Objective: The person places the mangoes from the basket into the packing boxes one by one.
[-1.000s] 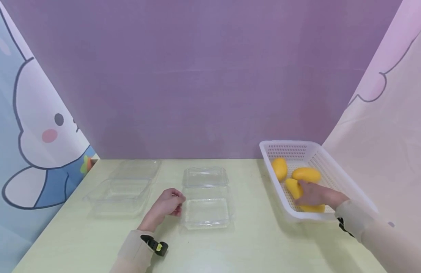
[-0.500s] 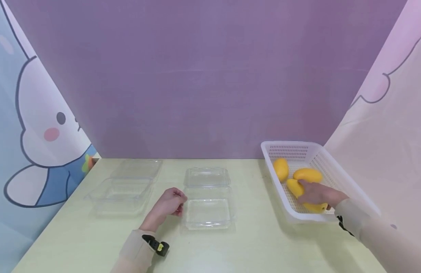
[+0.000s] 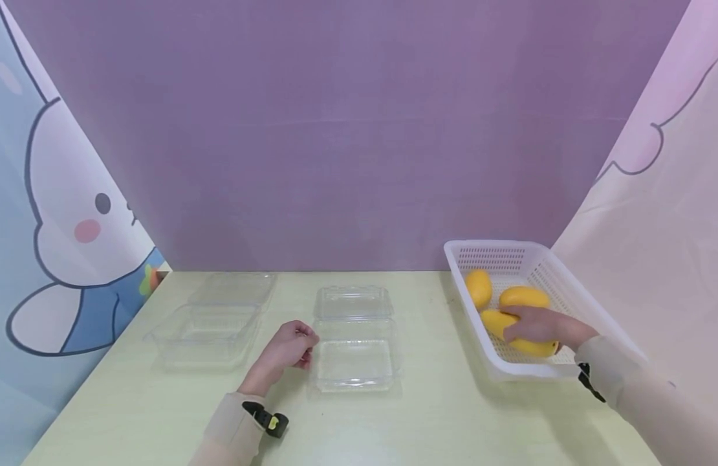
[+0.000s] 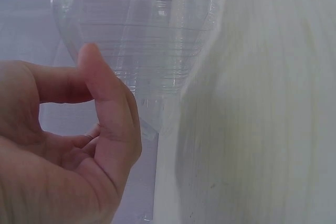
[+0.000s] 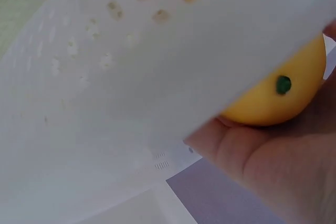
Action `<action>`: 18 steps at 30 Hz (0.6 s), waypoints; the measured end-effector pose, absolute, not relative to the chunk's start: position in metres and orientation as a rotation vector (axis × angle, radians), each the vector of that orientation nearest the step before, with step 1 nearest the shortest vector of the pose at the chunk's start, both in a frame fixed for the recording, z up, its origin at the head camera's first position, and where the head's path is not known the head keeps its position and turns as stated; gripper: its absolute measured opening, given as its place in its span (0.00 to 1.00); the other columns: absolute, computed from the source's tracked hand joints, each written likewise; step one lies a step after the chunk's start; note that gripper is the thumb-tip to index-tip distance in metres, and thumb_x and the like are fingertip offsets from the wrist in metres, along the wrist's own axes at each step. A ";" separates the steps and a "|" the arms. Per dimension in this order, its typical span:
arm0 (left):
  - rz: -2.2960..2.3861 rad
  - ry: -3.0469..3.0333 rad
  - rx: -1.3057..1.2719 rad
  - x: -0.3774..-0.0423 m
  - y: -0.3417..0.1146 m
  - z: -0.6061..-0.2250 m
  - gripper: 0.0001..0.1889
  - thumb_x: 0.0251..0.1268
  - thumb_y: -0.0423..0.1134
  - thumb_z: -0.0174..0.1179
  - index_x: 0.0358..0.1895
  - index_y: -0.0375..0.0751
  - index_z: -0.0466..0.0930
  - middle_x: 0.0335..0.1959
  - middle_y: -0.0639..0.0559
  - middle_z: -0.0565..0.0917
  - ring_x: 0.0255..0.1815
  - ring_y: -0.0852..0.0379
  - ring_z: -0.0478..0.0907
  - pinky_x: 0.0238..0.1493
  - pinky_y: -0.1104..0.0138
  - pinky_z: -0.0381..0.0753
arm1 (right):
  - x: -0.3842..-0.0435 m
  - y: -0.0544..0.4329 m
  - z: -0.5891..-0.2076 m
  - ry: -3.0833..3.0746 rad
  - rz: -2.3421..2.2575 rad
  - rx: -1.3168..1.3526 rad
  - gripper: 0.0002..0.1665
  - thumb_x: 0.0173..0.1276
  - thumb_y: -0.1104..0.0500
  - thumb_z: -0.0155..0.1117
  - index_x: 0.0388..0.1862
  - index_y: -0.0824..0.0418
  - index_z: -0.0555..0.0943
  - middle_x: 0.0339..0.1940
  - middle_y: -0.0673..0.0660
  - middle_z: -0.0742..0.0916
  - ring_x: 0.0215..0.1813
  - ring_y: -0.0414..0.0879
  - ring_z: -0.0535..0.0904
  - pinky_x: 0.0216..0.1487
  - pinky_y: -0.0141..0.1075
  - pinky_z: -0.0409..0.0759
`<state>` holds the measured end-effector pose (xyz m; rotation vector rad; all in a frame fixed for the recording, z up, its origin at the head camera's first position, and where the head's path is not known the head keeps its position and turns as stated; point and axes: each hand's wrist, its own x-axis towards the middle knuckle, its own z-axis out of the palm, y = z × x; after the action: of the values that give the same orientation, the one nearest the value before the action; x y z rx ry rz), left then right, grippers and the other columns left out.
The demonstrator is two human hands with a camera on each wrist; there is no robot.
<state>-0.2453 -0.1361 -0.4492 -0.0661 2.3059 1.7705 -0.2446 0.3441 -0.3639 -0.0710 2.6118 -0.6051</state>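
Note:
Several yellow mangoes lie in the white perforated basket (image 3: 592,304) at the right of the table. Over its near part, my right hand (image 3: 533,325) curls round a mango (image 5: 294,90), whose green stem end shows in the right wrist view; the basket wall hides part of that fruit. One mango (image 3: 494,322) sticks out left of the fingers, and another (image 3: 536,348) lies just below the hand. At the table's middle stands a clear plastic clamshell box (image 3: 354,362) with its lid open. Its left rim is pinched between thumb and finger of my left hand (image 3: 289,346).
A second clear plastic box (image 3: 207,330), larger and also with lid raised, stands to the left. Further mangoes rest at the basket's far side, one upright-looking mango (image 3: 478,288) by the left wall. A purple panel (image 3: 359,136) closes off the table's back edge.
In the basket, the mango left of my right hand's fingers has turned from slanting to nearly level, and the hand has shifted slightly. My left hand stays at the clamshell box.

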 end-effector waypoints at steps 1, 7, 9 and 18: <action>1.770 2.308 -0.065 -0.245 -0.136 -0.449 0.06 0.70 0.30 0.57 0.43 0.32 0.72 0.26 0.43 0.76 0.20 0.54 0.73 0.24 0.65 0.79 | -0.245 0.345 -0.364 2.621 -0.602 -0.088 0.50 0.65 0.50 0.64 0.79 0.70 0.55 0.59 0.69 0.74 0.47 0.55 0.74 0.36 0.44 0.76; 1.782 2.306 -0.059 -0.245 -0.136 -0.449 0.06 0.70 0.30 0.57 0.43 0.32 0.71 0.25 0.43 0.76 0.20 0.55 0.73 0.23 0.66 0.79 | -0.247 0.348 -0.360 2.716 -0.559 -0.159 0.45 0.69 0.46 0.62 0.76 0.71 0.63 0.61 0.70 0.77 0.48 0.54 0.74 0.46 0.45 0.72; 1.785 2.302 -0.062 -0.245 -0.136 -0.450 0.06 0.70 0.30 0.57 0.43 0.32 0.71 0.25 0.43 0.76 0.20 0.55 0.73 0.23 0.66 0.79 | -0.247 0.349 -0.359 2.747 -0.564 -0.162 0.44 0.71 0.44 0.61 0.75 0.71 0.65 0.59 0.69 0.79 0.45 0.53 0.75 0.45 0.45 0.72; 1.776 2.305 -0.060 -0.245 -0.136 -0.449 0.05 0.70 0.30 0.57 0.43 0.32 0.71 0.25 0.43 0.76 0.21 0.55 0.73 0.24 0.66 0.79 | -0.245 0.352 -0.349 2.832 -0.584 -0.206 0.41 0.76 0.40 0.57 0.72 0.70 0.69 0.56 0.67 0.80 0.43 0.52 0.75 0.46 0.48 0.72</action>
<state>-0.2450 -0.1358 -0.4495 -0.0598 2.3049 1.7760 -0.2447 0.3518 -0.3485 -0.2057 2.8317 -0.5837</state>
